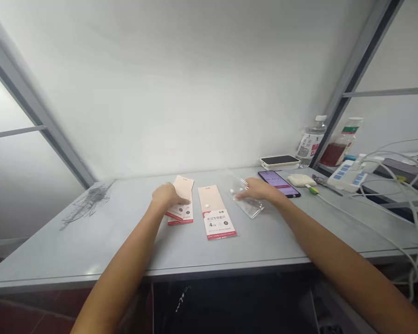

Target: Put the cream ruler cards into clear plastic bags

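Pale grey metal makes up the long table [73,250] that runs across the view, below a white wall [177,83] and between grey window frames. At the far right, a tangle of white cables [393,204] runs from a white power strip [346,174]. Two plastic bottles stand near the back edge: a clear water bottle [311,141] and a bottle of dark red liquid [341,148]. In front of them lie a black-topped power bank [279,161], a lit phone [276,182] and a small white case [301,180].

Near the table's middle are two sets of pink-and-white printed cards. The left hand [169,195] lies on a small stack of cards [181,213], its fingers bent over them; whether it is pinching them cannot be told. Just to its right, a single card [216,211] lies apart with one white disc [209,205] on its upper half. The open right hand [259,190] rests palm down on a clear plastic bag [249,204], which holds small white tablets [239,189]. So far, one card visibly carries a disc, while the stacked cards' upper faces are mostly hidden.
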`<act>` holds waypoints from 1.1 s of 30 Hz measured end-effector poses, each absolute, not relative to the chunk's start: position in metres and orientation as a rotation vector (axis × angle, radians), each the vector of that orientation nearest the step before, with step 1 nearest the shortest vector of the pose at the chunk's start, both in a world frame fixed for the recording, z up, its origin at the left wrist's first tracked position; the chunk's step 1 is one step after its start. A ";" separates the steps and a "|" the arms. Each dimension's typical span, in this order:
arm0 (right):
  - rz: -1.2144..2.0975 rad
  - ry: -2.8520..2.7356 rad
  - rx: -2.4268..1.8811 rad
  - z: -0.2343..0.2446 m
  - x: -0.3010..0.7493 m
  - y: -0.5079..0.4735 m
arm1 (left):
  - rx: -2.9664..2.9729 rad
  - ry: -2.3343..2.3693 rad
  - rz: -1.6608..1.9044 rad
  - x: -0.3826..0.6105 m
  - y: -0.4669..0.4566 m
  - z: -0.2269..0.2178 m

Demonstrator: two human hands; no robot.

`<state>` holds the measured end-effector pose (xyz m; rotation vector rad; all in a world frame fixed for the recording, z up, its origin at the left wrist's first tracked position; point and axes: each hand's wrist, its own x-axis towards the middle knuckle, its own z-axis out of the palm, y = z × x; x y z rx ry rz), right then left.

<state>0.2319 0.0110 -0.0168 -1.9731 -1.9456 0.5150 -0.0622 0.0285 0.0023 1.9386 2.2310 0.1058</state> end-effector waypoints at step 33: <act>1.046 -1.418 -0.935 -0.006 0.171 -0.021 | 1.910 0.788 1.060 -0.002 -0.021 0.013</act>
